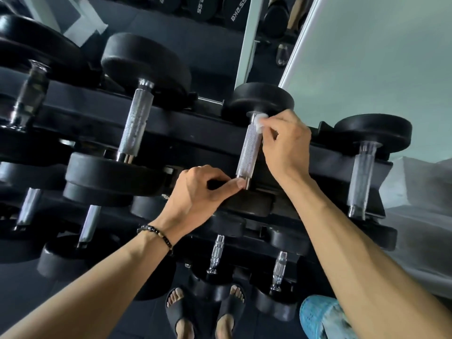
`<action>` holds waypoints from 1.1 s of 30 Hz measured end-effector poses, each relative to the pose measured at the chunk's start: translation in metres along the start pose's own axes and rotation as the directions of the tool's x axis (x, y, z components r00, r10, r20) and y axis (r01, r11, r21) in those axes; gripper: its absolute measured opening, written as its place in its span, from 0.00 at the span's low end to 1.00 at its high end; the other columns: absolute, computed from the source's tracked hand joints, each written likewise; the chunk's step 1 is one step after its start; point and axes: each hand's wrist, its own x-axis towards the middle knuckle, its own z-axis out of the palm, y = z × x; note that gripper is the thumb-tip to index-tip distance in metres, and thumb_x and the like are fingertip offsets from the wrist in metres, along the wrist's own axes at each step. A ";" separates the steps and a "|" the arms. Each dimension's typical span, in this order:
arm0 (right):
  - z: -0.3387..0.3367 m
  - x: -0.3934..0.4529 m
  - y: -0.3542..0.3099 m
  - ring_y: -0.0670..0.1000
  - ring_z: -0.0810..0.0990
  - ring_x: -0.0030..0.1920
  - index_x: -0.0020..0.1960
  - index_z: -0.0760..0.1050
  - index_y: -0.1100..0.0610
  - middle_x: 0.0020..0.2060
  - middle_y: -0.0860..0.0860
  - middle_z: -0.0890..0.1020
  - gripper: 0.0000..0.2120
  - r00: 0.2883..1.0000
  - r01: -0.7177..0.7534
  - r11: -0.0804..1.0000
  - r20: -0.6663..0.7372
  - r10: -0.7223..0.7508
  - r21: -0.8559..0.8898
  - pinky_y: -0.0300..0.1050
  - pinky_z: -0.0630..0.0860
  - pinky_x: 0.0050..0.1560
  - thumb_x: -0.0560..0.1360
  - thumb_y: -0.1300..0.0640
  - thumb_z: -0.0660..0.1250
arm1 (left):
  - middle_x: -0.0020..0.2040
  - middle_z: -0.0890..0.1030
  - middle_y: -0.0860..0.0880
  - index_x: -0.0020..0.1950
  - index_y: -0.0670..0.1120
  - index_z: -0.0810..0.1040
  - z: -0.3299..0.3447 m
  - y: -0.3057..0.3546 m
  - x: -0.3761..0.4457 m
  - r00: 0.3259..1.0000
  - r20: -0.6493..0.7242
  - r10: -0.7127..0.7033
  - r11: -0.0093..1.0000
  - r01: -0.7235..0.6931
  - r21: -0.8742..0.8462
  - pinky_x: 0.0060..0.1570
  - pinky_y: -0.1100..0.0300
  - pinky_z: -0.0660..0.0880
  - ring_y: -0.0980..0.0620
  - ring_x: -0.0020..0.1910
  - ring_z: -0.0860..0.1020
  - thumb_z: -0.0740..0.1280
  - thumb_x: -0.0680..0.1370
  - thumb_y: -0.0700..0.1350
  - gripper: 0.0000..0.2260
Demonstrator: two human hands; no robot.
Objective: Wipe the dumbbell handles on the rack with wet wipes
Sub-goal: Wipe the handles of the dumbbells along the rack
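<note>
**Wiping the far end of one handle**

The rack [318, 165] carries my dumbbell [263, 100] on its upper tier. Its handle [249, 152] runs lengthwise away from me, tilted slightly right. My right hand [287, 148], the nearer one, pinches the wet wipe [259, 121] against the handle's far end. My left hand [200, 189] grips the near weight, thumb beside the handle's near end.

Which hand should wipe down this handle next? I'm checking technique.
Probably the right hand: it already pinches the wet wipe against the handle top. The left hand only steadies the lower end.
</note>
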 end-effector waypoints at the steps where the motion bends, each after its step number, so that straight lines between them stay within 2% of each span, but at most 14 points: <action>1: 0.002 0.000 0.000 0.45 0.76 0.38 0.49 0.84 0.63 0.44 0.53 0.80 0.06 1.000 0.014 1.000 -0.007 -0.014 -0.003 0.25 0.67 0.40 0.76 0.64 0.69 | 0.34 0.79 0.57 0.41 0.52 0.84 0.001 -0.001 -0.001 1.000 -0.009 0.002 1.000 -0.002 -0.001 0.32 0.70 0.68 0.62 0.34 0.76 0.66 0.69 0.67 0.19; 3: -0.003 -0.014 0.003 0.46 0.75 0.37 0.49 0.84 0.63 0.43 0.53 0.79 0.05 0.993 0.098 0.995 0.069 -0.098 0.003 0.28 0.69 0.40 0.77 0.65 0.69 | 0.37 0.80 0.56 0.41 0.53 0.84 0.005 -0.004 -0.003 0.999 -0.040 0.012 1.000 -0.012 -0.003 0.34 0.70 0.68 0.61 0.36 0.77 0.65 0.70 0.67 0.19; 7: -0.019 -0.025 0.010 0.52 0.77 0.33 0.49 0.84 0.64 0.40 0.55 0.78 0.05 0.920 0.326 0.945 0.233 -0.315 -0.006 0.42 0.77 0.35 0.77 0.65 0.68 | 0.39 0.81 0.54 0.40 0.52 0.84 0.011 -0.004 -0.009 0.995 -0.102 0.007 1.000 -0.010 -0.029 0.37 0.68 0.71 0.58 0.40 0.78 0.66 0.72 0.64 0.17; 10: -0.011 0.003 0.007 0.52 0.76 0.32 0.46 0.84 0.65 0.39 0.56 0.77 0.05 0.953 0.294 0.953 0.102 -0.286 -0.073 0.38 0.72 0.34 0.76 0.67 0.69 | 0.39 0.81 0.54 0.39 0.52 0.83 0.012 -0.004 -0.009 0.994 -0.108 -0.002 1.000 -0.001 -0.028 0.37 0.66 0.72 0.58 0.40 0.78 0.67 0.73 0.63 0.16; 12: -0.010 0.003 0.004 0.49 0.73 0.32 0.45 0.84 0.65 0.38 0.54 0.75 0.05 0.960 0.270 0.960 0.093 -0.264 -0.070 0.33 0.69 0.33 0.76 0.67 0.69 | 0.39 0.81 0.55 0.39 0.53 0.83 0.012 -0.004 -0.008 0.995 -0.102 -0.005 0.999 0.002 -0.035 0.37 0.67 0.72 0.58 0.40 0.78 0.66 0.73 0.63 0.15; 14: -0.018 -0.014 0.005 0.47 0.71 0.31 0.44 0.83 0.65 0.37 0.51 0.73 0.04 0.919 0.345 0.938 0.213 -0.331 -0.029 0.31 0.69 0.31 0.76 0.68 0.70 | 0.39 0.80 0.56 0.39 0.55 0.82 0.012 -0.004 -0.009 0.995 -0.098 -0.004 1.000 0.001 -0.027 0.38 0.70 0.70 0.60 0.40 0.77 0.65 0.73 0.64 0.15; 17: -0.028 -0.030 0.009 0.53 0.77 0.32 0.47 0.84 0.63 0.39 0.53 0.75 0.04 0.810 0.424 0.905 0.430 -0.399 0.041 0.45 0.78 0.32 0.76 0.68 0.70 | 0.41 0.80 0.58 0.43 0.56 0.83 0.012 -0.006 -0.011 0.996 -0.088 0.022 1.000 -0.022 0.007 0.41 0.72 0.68 0.61 0.43 0.78 0.64 0.75 0.63 0.14; 19: -0.025 -0.015 0.013 0.54 0.77 0.33 0.48 0.85 0.62 0.38 0.55 0.76 0.06 0.844 0.405 0.914 0.373 -0.385 0.027 0.44 0.77 0.34 0.74 0.69 0.70 | 0.43 0.81 0.58 0.45 0.55 0.83 0.011 -0.007 -0.012 0.996 -0.082 0.024 1.000 -0.025 -0.004 0.43 0.70 0.70 0.61 0.45 0.78 0.65 0.76 0.61 0.13; 21: -0.018 0.001 0.013 0.53 0.76 0.32 0.47 0.85 0.62 0.38 0.57 0.76 0.06 0.929 0.315 0.949 0.211 -0.304 -0.023 0.41 0.73 0.34 0.74 0.69 0.70 | 0.43 0.81 0.57 0.45 0.54 0.84 0.011 -0.007 -0.012 0.997 -0.073 0.017 1.000 -0.017 -0.007 0.43 0.70 0.71 0.60 0.45 0.78 0.64 0.75 0.63 0.15; 23: -0.017 0.000 0.011 0.51 0.74 0.32 0.46 0.85 0.61 0.37 0.56 0.76 0.05 0.964 0.225 0.974 0.150 -0.220 -0.019 0.38 0.70 0.34 0.74 0.67 0.70 | 0.43 0.81 0.57 0.46 0.53 0.84 0.010 -0.006 -0.012 0.998 -0.064 0.015 1.000 -0.016 -0.011 0.42 0.70 0.71 0.60 0.45 0.78 0.62 0.74 0.65 0.18; 25: -0.022 -0.021 0.008 0.46 0.72 0.31 0.44 0.85 0.61 0.36 0.51 0.74 0.05 0.928 0.247 0.968 0.278 -0.249 0.040 0.34 0.69 0.33 0.73 0.68 0.71 | 0.44 0.81 0.56 0.46 0.53 0.85 0.011 -0.006 -0.011 0.998 -0.064 0.022 1.000 -0.023 -0.018 0.42 0.68 0.72 0.59 0.45 0.78 0.62 0.73 0.65 0.20; 27: -0.031 -0.039 0.005 0.41 0.72 0.33 0.46 0.86 0.57 0.36 0.47 0.73 0.08 0.843 0.228 0.966 0.472 -0.258 0.121 0.28 0.67 0.35 0.71 0.68 0.73 | 0.44 0.81 0.56 0.46 0.53 0.85 0.011 -0.007 -0.011 0.997 -0.067 0.026 0.999 -0.027 -0.017 0.42 0.67 0.72 0.59 0.44 0.78 0.62 0.73 0.66 0.20; 29: -0.033 -0.037 0.006 0.46 0.75 0.34 0.47 0.86 0.56 0.36 0.48 0.77 0.09 0.819 0.185 0.973 0.525 -0.230 0.137 0.34 0.71 0.37 0.70 0.67 0.75 | 0.44 0.81 0.56 0.46 0.53 0.85 0.011 -0.008 -0.012 0.997 -0.070 0.029 0.999 -0.030 -0.010 0.41 0.69 0.71 0.60 0.44 0.77 0.62 0.74 0.65 0.19; 33: -0.023 -0.021 0.004 0.48 0.76 0.33 0.41 0.85 0.59 0.36 0.46 0.77 0.03 0.965 0.083 0.995 0.244 -0.094 0.052 0.42 0.73 0.35 0.72 0.65 0.73 | 0.43 0.81 0.56 0.46 0.51 0.84 0.011 -0.009 -0.012 0.997 -0.066 0.032 0.999 -0.033 -0.014 0.39 0.72 0.69 0.61 0.43 0.77 0.63 0.74 0.64 0.19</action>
